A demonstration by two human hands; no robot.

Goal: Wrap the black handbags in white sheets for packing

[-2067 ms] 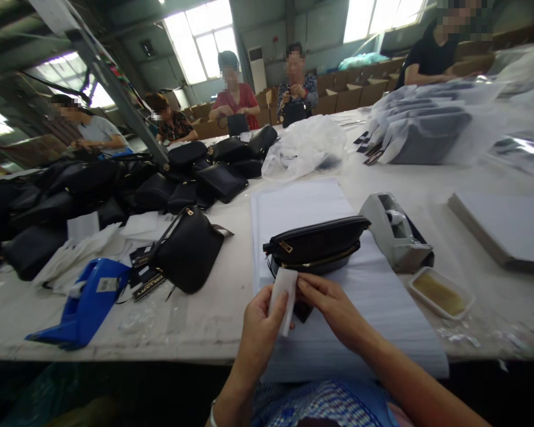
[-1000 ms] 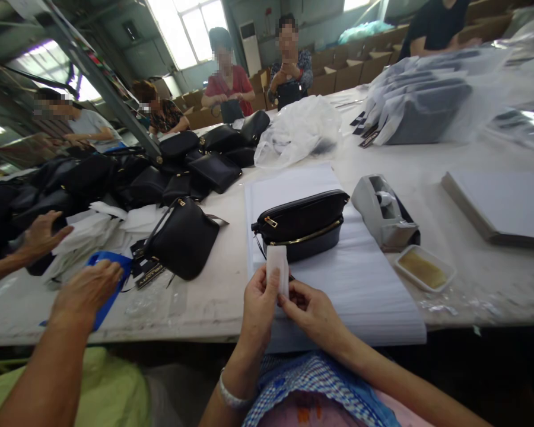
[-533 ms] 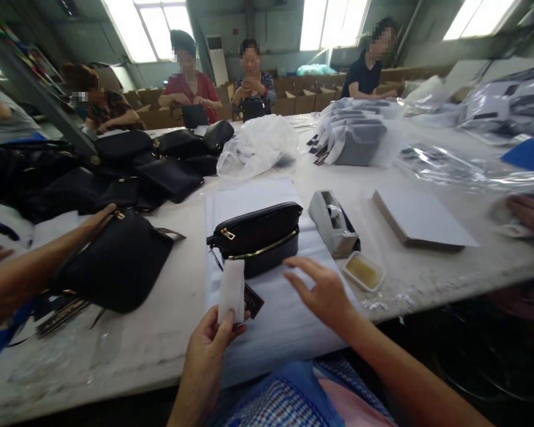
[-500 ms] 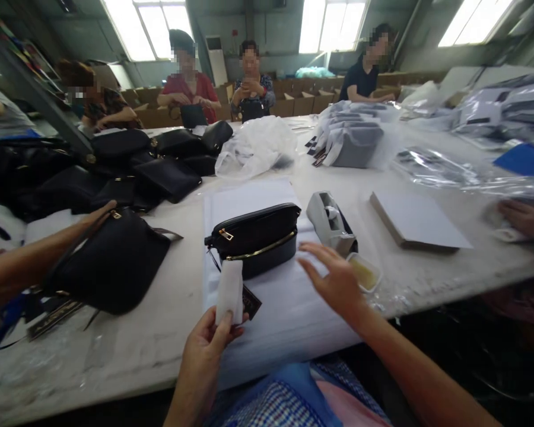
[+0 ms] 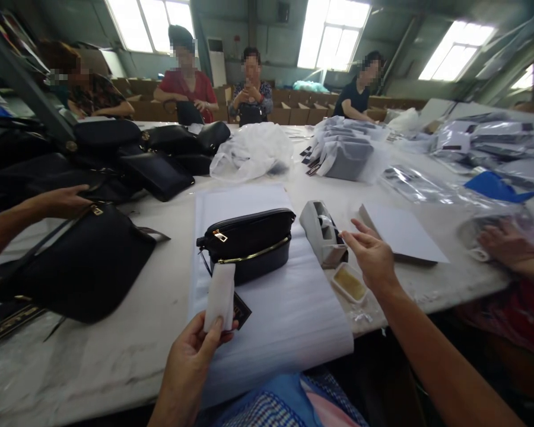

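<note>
My left hand (image 5: 194,347) pinches a folded strip of white wrapping material (image 5: 220,296) between thumb and fingers. Close behind that strip, a black zippered handbag (image 5: 249,240) with gold zips stands on a white wrapping sheet (image 5: 285,332). A black hang tag (image 5: 241,311) shows beside the strip. To the right, my right hand (image 5: 371,252) is at the grey tape dispenser (image 5: 324,234), with thumb and index finger brought together by its near end. Whatever lies between those fingertips is too small to make out.
A small dish of yellowish material (image 5: 349,283) sits by the dispenser, near a stack of white sheets (image 5: 404,234). At left, another person's hand (image 5: 66,201) is at a black bag (image 5: 84,267). More black bags (image 5: 155,169) and wrapped grey bags (image 5: 347,157) lie beyond. Another hand (image 5: 507,240) works at right.
My right hand has moved right, from beside the handbag to the tape dispenser, and its spread fingers have come together. My left hand keeps its hold on the white strip. The view has shifted slightly.
</note>
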